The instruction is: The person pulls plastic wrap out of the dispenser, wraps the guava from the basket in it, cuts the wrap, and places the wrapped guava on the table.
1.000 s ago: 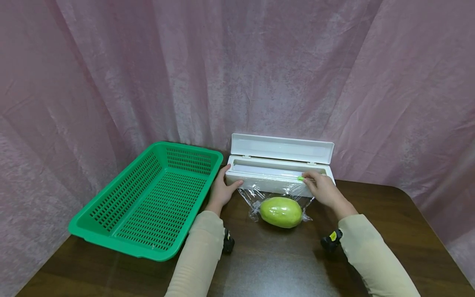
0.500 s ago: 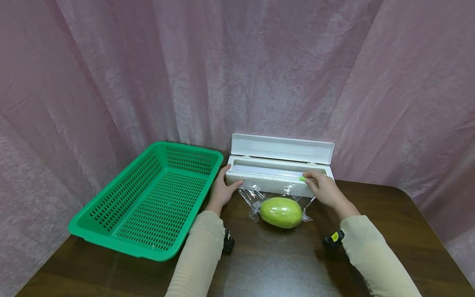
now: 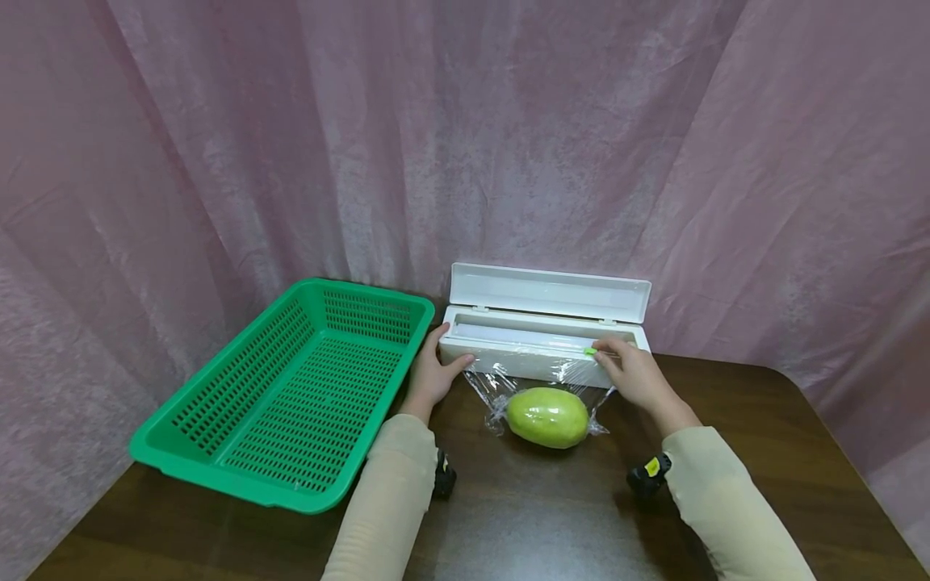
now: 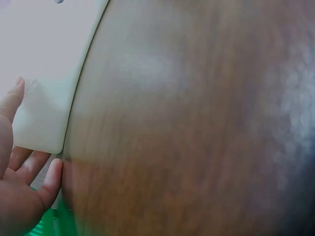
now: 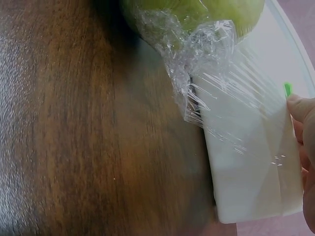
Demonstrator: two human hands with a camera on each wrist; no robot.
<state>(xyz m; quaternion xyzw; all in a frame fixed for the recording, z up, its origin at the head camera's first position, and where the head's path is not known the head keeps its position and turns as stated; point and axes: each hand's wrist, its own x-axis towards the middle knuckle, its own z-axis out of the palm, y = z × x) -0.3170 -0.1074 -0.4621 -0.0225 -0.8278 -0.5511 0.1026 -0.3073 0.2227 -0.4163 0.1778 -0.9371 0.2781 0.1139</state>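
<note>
Fruit [image 3: 547, 417] before box [image 3: 550, 292], basket [image 3: 291, 403] beside, curtain [image 3: 436, 145] behind

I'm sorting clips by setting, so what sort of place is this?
Probably a tabletop set up for recording rather than a working kitchen: a pink curtain hangs right behind the dark wooden table, and black wrist-worn devices are in view.

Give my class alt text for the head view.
A person's left hand grips the end of an open white box while the right hand pinches a small green tab at its front edge. Clear film stretches from the box to a wrapped green fruit on the brown table; a green basket stands at left.
</note>
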